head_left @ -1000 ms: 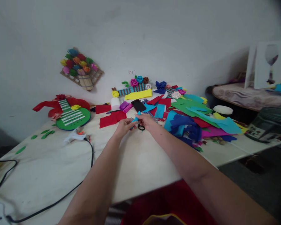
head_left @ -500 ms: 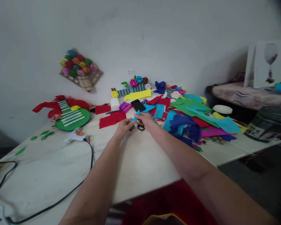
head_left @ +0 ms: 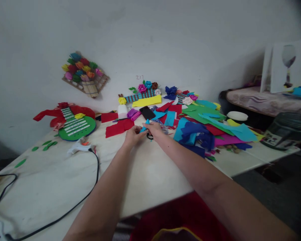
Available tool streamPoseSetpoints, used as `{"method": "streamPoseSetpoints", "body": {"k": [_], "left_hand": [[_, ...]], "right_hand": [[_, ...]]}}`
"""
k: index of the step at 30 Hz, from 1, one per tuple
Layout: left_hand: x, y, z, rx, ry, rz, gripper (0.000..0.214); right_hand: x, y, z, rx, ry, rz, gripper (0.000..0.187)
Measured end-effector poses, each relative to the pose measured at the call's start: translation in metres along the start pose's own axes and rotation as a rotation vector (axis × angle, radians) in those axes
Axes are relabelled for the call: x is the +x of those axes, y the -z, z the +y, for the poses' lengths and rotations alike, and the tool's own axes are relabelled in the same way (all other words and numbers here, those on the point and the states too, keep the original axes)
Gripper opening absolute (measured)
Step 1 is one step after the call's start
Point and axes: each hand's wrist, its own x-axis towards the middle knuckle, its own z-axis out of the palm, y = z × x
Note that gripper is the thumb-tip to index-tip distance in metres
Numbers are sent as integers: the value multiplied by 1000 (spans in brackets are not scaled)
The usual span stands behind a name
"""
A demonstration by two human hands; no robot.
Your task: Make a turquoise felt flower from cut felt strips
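Note:
Both my hands meet over the middle of the pale table (head_left: 145, 170). My left hand (head_left: 132, 135) and my right hand (head_left: 154, 129) pinch a small light-blue piece of paper (head_left: 143, 128) between their fingertips. Just under my right hand lie black-handled scissors (head_left: 149, 136), partly hidden. A red paper sheet (head_left: 119, 127) lies just left of my hands, and a black phone (head_left: 147, 112) lies behind them.
A heap of coloured paper sheets (head_left: 205, 125) covers the table's right side. A white glue gun (head_left: 79, 145) with a black cord (head_left: 72, 207) lies at the left, near a green and red paper guitar (head_left: 74, 124). Paper flower crafts (head_left: 145, 92) stand along the wall.
My hands have drawn slightly closer together around the blue piece. The view has shifted a little to the right; nothing else on the table has moved.

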Motion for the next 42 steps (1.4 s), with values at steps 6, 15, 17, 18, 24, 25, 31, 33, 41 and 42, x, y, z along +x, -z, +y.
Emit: {"method": "streamPoseSetpoints", "body": {"k": [6, 15, 17, 18, 24, 25, 31, 33, 41, 42], "left_hand": [[2, 4, 0, 78, 95, 0, 31], [-4, 11, -2, -443, 278, -202, 48], [-4, 11, -3, -462, 278, -223, 47], [-4, 11, -3, -472, 278, -237, 46], [-6, 10, 0, -503, 297, -268, 41], [-6, 10, 0, -505, 298, -269, 41], [-4, 13, -4, -470, 268, -274, 40], [-3, 14, -5, -438, 267, -265, 39], [0, 14, -9, -449, 249, -268, 41], [-1, 15, -9, -461, 247, -270, 40]], "right_hand": [[-1, -1, -1, 18, 10, -37, 32], [6, 5, -2, 132, -66, -207, 21], [8, 6, 1, 115, -39, -213, 17], [9, 7, 2, 103, -28, -215, 16], [11, 5, 3, 76, -2, -220, 19], [10, 5, 3, 81, -7, -226, 20], [4, 5, -3, 125, -15, -242, 14], [5, 5, -2, 153, -14, -234, 14], [8, 8, 0, 221, -2, -247, 17], [8, 8, 0, 219, -2, -244, 16]]}}
